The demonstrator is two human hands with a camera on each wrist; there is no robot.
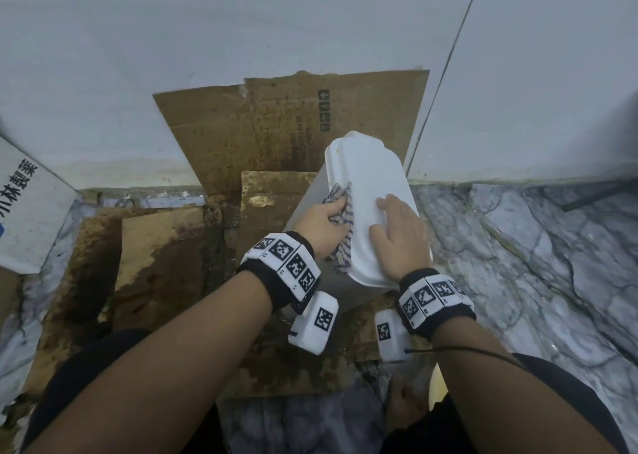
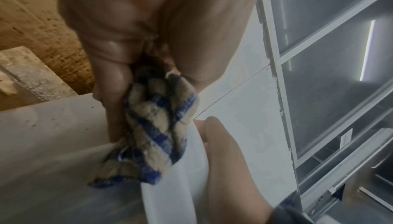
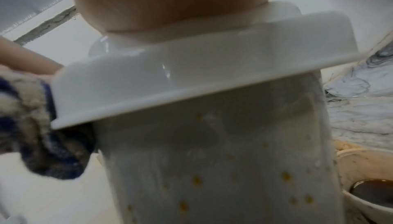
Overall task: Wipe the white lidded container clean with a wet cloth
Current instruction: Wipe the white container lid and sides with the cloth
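The white lidded container [image 1: 371,174] leans tilted on wet cardboard, lid toward me. My left hand [image 1: 326,220] grips a bunched blue-and-white striped cloth [image 1: 345,225] against the lid's left edge. In the left wrist view the cloth [image 2: 157,126] is wadded between curled fingers [image 2: 114,69] and hangs over the lid rim [image 2: 187,177]. My right hand [image 1: 397,229] lies flat on the lid, fingers straight. From the right wrist, the palm [image 3: 170,0] presses on the lid [image 3: 191,79]; the container's side [image 3: 212,168] carries small orange spots, with the cloth [image 3: 32,118] at its left.
Stained brown cardboard sheets [image 1: 241,125] cover the floor under and behind the container. A white wall stands behind, marble floor [image 1: 518,246] to the right. A printed white box [image 1: 27,205] sits at the left. A bowl of dark liquid [image 3: 372,192] stands near the container's base.
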